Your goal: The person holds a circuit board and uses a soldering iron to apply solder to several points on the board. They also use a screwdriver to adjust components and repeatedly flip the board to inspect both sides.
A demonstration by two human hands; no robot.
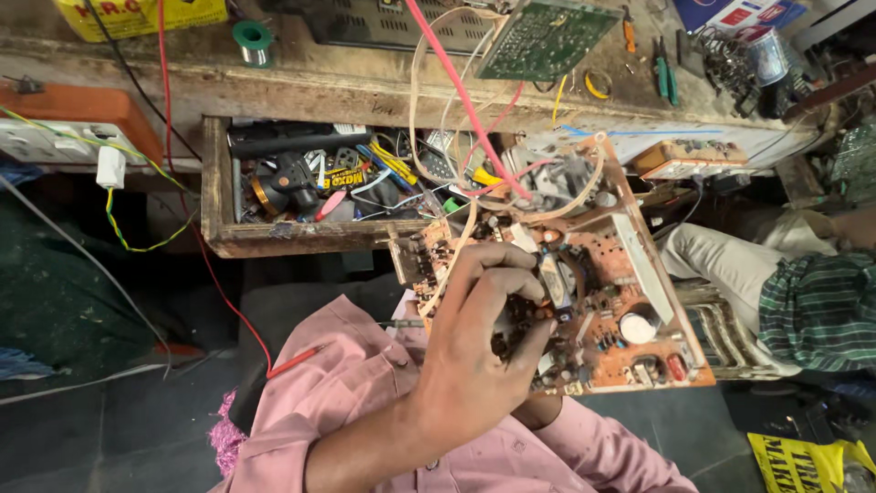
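An orange-brown circuit board, crowded with components and trailing pink and beige wires, rests tilted over my lap. My left hand lies on its near left part, back of the hand up. The fingers curl over the small components and the thumb presses at the board's lower middle. My right hand is hidden; only a pink sleeve runs under the board's near edge. A thick pink cable rises from the board toward the bench.
An open wooden drawer full of tools and parts juts from the workbench. A green circuit board and a solder spool lie on top. Another person in a checked shirt sits at the right. A yellow bag is on the floor.
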